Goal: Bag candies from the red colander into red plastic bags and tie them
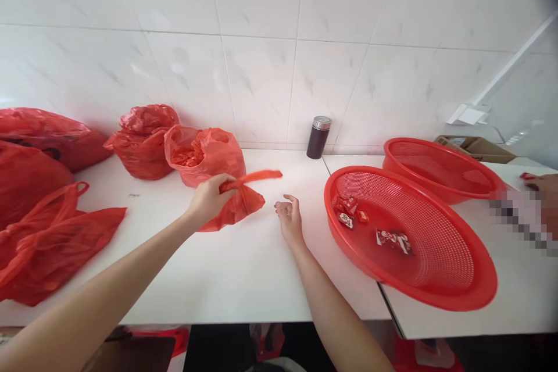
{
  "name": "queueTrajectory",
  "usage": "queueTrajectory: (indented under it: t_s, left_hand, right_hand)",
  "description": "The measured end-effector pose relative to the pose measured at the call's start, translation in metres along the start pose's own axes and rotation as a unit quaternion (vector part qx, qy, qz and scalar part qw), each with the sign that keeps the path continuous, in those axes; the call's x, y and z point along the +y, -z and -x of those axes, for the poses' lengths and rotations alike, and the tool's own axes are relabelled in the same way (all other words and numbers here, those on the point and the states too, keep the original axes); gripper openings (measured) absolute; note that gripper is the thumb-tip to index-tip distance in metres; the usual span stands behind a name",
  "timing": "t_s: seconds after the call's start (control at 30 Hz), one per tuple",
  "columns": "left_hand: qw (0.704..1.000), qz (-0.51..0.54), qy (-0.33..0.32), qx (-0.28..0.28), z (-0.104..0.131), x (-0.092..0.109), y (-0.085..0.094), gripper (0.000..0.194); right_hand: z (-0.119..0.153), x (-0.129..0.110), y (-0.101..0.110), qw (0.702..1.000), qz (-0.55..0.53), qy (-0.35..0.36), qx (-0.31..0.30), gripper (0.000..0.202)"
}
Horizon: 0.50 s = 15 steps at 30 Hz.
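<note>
My left hand is closed on a small red plastic bag, held just above the white table, with one strap sticking out to the right. To the right of that bag my right hand is raised with its fingers curled and touches neither bag nor basket; a small pale thing seems to be at its fingertips, too small to name. A large red basket is at the right, with several small wrapped packets lying in it.
Other red bags stand along the wall and at the left. A dark flask is near the wall. Behind the large basket are a second red basket and a cardboard box. Another person's hand shows at the far right.
</note>
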<state>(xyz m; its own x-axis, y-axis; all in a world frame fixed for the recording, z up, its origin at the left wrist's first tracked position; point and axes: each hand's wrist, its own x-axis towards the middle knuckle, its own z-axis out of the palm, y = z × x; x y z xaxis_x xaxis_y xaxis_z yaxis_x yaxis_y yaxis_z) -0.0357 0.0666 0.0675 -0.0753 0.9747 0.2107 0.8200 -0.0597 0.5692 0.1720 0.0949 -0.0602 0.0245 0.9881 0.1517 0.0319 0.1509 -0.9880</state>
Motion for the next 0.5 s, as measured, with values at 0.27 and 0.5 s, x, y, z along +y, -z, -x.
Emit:
queueTrajectory:
  t_s: [0.27,0.5]
  left_hand:
    - [0.993,-0.081,0.078,0.040,0.034,-0.022,0.049,0.029]
    - [0.930,-0.293,0.218,0.044,0.078,-0.091,0.119,0.035]
  right_hand:
    - [0.000,0.006,0.004,1.000,0.015,-0.010,-0.007,0.036]
    - [0.003,0.001,0.001,0.998,0.056,-0.010,-0.019,0.032]
